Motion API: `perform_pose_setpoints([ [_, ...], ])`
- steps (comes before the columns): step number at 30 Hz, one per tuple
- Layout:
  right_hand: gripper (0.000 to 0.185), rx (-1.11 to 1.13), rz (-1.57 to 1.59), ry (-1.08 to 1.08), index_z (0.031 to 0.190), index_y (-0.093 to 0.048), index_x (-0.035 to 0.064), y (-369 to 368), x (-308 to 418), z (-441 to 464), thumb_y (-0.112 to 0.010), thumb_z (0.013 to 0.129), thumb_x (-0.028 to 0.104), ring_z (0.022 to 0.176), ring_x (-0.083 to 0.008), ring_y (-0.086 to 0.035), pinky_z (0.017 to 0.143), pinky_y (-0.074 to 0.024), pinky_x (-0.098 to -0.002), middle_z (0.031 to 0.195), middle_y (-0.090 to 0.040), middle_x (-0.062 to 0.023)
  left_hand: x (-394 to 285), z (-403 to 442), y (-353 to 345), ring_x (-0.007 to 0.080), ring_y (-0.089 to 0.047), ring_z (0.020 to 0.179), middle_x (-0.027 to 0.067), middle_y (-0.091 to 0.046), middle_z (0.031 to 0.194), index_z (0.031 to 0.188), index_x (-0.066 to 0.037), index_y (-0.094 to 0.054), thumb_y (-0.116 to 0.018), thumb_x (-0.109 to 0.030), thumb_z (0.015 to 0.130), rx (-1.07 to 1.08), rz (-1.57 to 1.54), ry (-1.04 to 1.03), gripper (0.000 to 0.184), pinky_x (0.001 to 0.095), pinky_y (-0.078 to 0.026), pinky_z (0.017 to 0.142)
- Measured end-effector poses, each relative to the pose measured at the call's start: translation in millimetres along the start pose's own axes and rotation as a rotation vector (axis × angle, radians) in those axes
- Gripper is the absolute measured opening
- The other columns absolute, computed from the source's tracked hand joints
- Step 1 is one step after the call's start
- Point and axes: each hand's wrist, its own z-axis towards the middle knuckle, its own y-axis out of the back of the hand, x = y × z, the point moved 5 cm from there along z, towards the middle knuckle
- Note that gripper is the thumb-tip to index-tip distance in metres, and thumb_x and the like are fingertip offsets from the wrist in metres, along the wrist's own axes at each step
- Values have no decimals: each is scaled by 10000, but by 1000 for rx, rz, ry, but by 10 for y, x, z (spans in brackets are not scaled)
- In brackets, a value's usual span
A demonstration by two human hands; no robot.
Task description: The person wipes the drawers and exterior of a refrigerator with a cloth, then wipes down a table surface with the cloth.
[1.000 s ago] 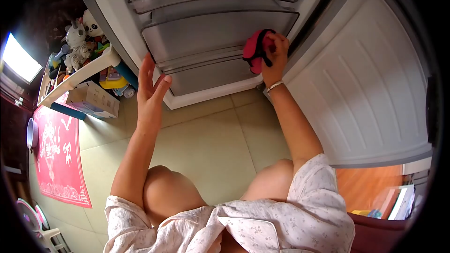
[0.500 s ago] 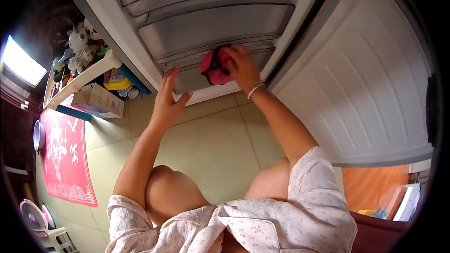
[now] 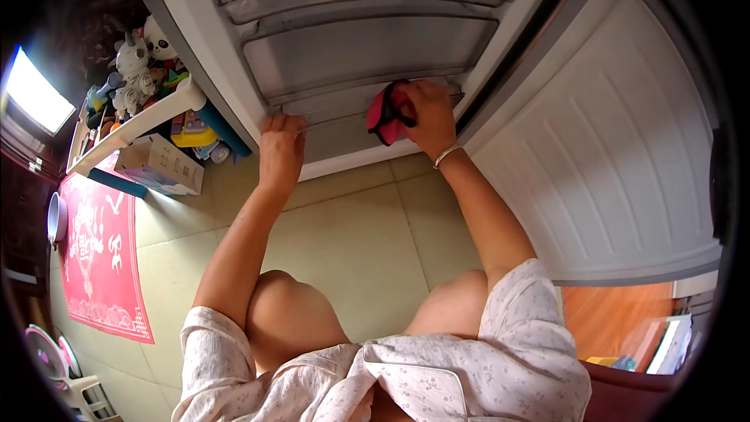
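Note:
Both of my hands are at the lowest drawer (image 3: 336, 138) of an open fridge or freezer. My left hand (image 3: 281, 152) has its fingers curled over the left end of the drawer's front edge. At the right end, my right hand (image 3: 431, 117) is closed around a pink-red cloth item with black trim (image 3: 384, 116); its exact kind is unclear. The cloth hangs against the drawer front, and my right fingertips are partly hidden at the drawer's edge. Above sits a closed translucent drawer (image 3: 367, 51).
The white ribbed door (image 3: 601, 148) stands wide on the right. A shelf rack (image 3: 141, 129) with toys and a cardboard box (image 3: 160, 164) stands left. A red printed mat (image 3: 101, 258) lies on the tiled floor (image 3: 344, 242). My knees are close below.
My right hand has moved right with the pink-red cloth, to the drawer's right end. My left hand has gone from spread fingers to curling over the drawer's left edge.

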Motion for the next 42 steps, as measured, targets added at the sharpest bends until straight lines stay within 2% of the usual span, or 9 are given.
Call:
perform_pose_setpoints([
  [3,348,-8,59,18,1045,-672,60,-17,96,21,-692,697,71,905,-362,-602,848,-464,-468,963,-642,-129,-43,2,40,348,-575,970,111,-642,957,914,-35,-659,-686,32,778,-29,-68,50,154,434,-467,841],
  [8,461,46,241,40,1116,-645,74,-266,587,-6,-720,662,103,1048,-342,-588,940,-463,-447,1090,-634,-136,-91,-52,70,361,-565,924,121,-628,916,920,-39,-651,-663,68,762,-91,-117,-48,192,443,-463,814],
  [13,509,214,249,166,1256,-572,73,-744,1034,-17,-689,763,110,1192,-345,-515,1036,-411,-440,1249,-580,-129,-29,-82,65,359,-566,964,139,-644,937,936,-17,-649,-623,95,708,-27,-64,55,256,449,-456,839],
  [21,419,246,-22,64,1222,-597,75,-227,-62,-229,-651,827,204,1176,-349,-523,1055,-388,-448,1283,-584,-114,-29,-84,108,327,-586,947,107,-663,926,949,-42,-661,-682,34,780,-44,-149,-25,187,423,-470,830],
  [29,451,-92,-329,-157,1263,-598,146,-74,-480,-494,-632,817,196,1291,-288,-470,1060,-304,-558,1330,-564,-63,110,-150,125,242,-615,951,77,-676,983,1017,-70,-699,-677,35,818,-29,-291,159,226,343,-499,762],
  [32,447,18,-304,37,1262,-606,180,-124,50,-344,-642,818,227,1286,-250,-475,1049,-315,-530,1339,-566,-44,139,-177,120,207,-628,953,71,-676,1017,1068,-74,-699,-660,51,836,-14,-301,157,266,308,-499,738],
  [36,364,198,4,164,1107,-672,195,-374,587,-365,-668,762,82,1033,-244,-572,865,-438,-417,1079,-613,-4,248,-241,124,154,-635,945,42,-676,1019,1092,-61,-693,-638,49,872,-44,-466,275,252,267,-497,760],
  [38,332,96,61,226,1021,-675,182,-357,622,-407,-663,733,16,924,-265,-584,779,-472,-396,1006,-598,-23,270,-264,173,133,-634,942,33,-675,1015,1098,-55,-691,-631,46,884,-64,-523,330,243,254,-495,770],
  [42,297,268,84,-207,1050,-638,128,-596,210,-728,-665,767,41,942,-337,-610,776,-505,-437,1016,-610,-109,428,-340,261,153,-646,944,57,-677,1032,1068,-42,-691,-621,58,868,-95,-611,399,234,270,-504,766],
])
